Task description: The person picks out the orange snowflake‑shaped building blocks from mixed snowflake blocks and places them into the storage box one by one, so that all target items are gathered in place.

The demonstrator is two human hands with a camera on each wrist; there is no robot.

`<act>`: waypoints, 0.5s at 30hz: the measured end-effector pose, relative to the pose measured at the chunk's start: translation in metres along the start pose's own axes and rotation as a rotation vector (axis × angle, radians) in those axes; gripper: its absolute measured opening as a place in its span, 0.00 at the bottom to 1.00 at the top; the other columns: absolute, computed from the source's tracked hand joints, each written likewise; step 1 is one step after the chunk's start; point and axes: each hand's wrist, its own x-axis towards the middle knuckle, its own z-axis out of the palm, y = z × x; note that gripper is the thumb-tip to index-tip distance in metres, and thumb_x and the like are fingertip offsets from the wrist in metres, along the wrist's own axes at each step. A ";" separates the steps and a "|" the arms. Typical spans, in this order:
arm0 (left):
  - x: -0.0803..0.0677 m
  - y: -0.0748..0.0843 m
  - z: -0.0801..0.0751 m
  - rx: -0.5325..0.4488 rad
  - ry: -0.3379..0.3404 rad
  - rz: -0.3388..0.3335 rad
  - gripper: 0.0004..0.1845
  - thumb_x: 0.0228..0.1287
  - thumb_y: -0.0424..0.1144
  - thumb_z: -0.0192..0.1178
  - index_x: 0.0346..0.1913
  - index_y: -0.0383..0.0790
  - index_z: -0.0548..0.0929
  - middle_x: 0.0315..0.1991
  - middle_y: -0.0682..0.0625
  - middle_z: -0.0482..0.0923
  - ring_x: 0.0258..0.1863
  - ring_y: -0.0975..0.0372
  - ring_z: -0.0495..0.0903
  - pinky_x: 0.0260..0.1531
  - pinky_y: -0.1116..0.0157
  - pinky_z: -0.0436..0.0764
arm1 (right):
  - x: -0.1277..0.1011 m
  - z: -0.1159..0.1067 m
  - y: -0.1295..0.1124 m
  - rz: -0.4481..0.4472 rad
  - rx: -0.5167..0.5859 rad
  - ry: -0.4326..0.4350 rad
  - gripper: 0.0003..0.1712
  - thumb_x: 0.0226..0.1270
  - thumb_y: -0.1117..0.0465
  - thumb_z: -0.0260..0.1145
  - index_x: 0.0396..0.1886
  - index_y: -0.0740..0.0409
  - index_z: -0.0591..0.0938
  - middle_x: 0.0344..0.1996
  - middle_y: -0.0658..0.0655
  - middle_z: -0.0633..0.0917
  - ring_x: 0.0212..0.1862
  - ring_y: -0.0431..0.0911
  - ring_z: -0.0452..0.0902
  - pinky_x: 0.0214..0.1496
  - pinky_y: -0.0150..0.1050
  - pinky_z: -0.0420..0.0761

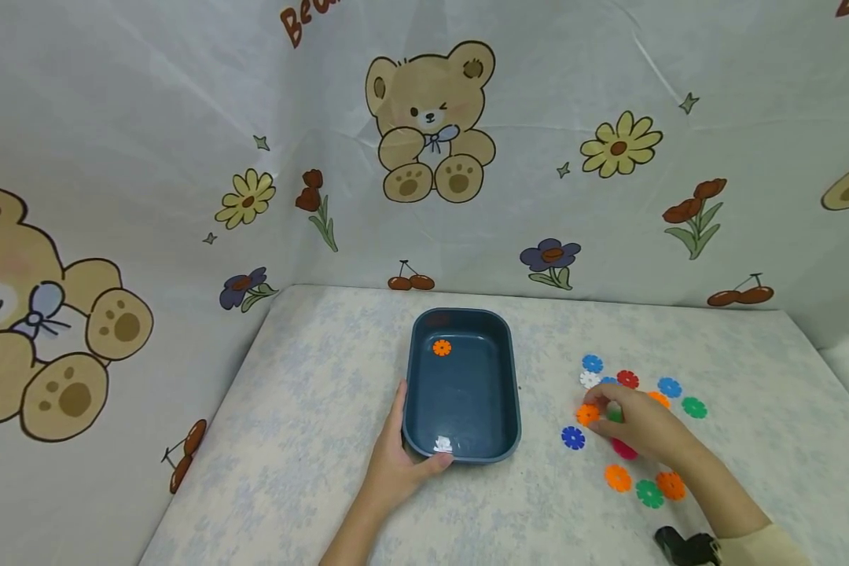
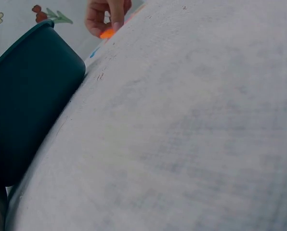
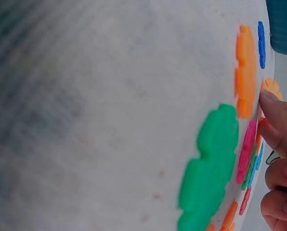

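Tray (image 1: 463, 393) sits on desk (image 1: 311, 440), near-L corner gripped by L hand (image 1: 395, 465), prob. to steady it. R hand (image 1: 638, 420) pinches orange disc (image 1: 586, 415) by edge, amid scattered discs (image 1: 648, 494) R of tray, prob. as they're thin.

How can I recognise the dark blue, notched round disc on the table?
Find the dark teal, rectangular tray on the pale table. In the head view, the dark blue, notched round disc lies to its right, nearest among the loose discs. It is darker than the light blue discs.
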 end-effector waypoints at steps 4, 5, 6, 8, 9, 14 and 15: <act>0.000 0.000 0.000 -0.004 0.001 -0.001 0.65 0.45 0.48 0.79 0.80 0.60 0.44 0.79 0.63 0.46 0.79 0.57 0.48 0.73 0.40 0.56 | -0.001 0.000 0.000 -0.002 0.000 -0.004 0.19 0.61 0.53 0.74 0.51 0.46 0.83 0.43 0.47 0.84 0.46 0.47 0.78 0.49 0.52 0.83; 0.000 0.000 0.000 -0.005 0.001 0.000 0.65 0.45 0.48 0.79 0.80 0.60 0.44 0.79 0.63 0.46 0.79 0.57 0.48 0.73 0.40 0.56 | -0.002 -0.001 0.000 -0.003 -0.001 -0.003 0.19 0.61 0.53 0.74 0.52 0.46 0.83 0.43 0.47 0.84 0.47 0.47 0.78 0.50 0.52 0.83; 0.000 0.000 0.000 -0.006 0.001 0.001 0.65 0.45 0.48 0.79 0.80 0.60 0.44 0.79 0.63 0.47 0.79 0.57 0.49 0.73 0.40 0.56 | -0.002 -0.001 -0.001 -0.003 0.001 -0.003 0.20 0.61 0.52 0.74 0.53 0.46 0.84 0.43 0.47 0.85 0.46 0.47 0.78 0.49 0.50 0.84; 0.000 0.000 0.000 -0.006 0.001 0.003 0.65 0.45 0.48 0.79 0.80 0.60 0.44 0.79 0.63 0.47 0.79 0.57 0.49 0.73 0.40 0.57 | -0.003 -0.001 -0.001 0.004 0.016 -0.003 0.21 0.61 0.52 0.73 0.54 0.47 0.84 0.43 0.47 0.85 0.41 0.45 0.77 0.44 0.43 0.84; 0.000 -0.001 0.000 -0.006 0.001 0.004 0.65 0.45 0.48 0.79 0.80 0.60 0.44 0.79 0.63 0.47 0.79 0.57 0.49 0.73 0.40 0.57 | -0.004 -0.001 -0.001 0.009 0.027 -0.005 0.22 0.61 0.51 0.73 0.55 0.47 0.84 0.43 0.47 0.85 0.37 0.44 0.76 0.40 0.39 0.82; 0.000 0.000 0.000 -0.005 0.003 -0.001 0.65 0.45 0.49 0.79 0.80 0.60 0.44 0.79 0.63 0.47 0.79 0.57 0.49 0.73 0.40 0.57 | -0.005 -0.002 -0.002 0.043 0.091 -0.016 0.26 0.59 0.46 0.74 0.56 0.48 0.84 0.43 0.49 0.85 0.26 0.43 0.64 0.24 0.32 0.69; 0.000 0.000 0.000 -0.006 0.003 -0.003 0.65 0.45 0.49 0.79 0.80 0.60 0.44 0.79 0.63 0.47 0.79 0.57 0.49 0.73 0.40 0.57 | -0.004 -0.002 -0.002 0.045 0.095 -0.016 0.27 0.58 0.46 0.74 0.56 0.48 0.84 0.43 0.49 0.85 0.27 0.42 0.65 0.25 0.32 0.69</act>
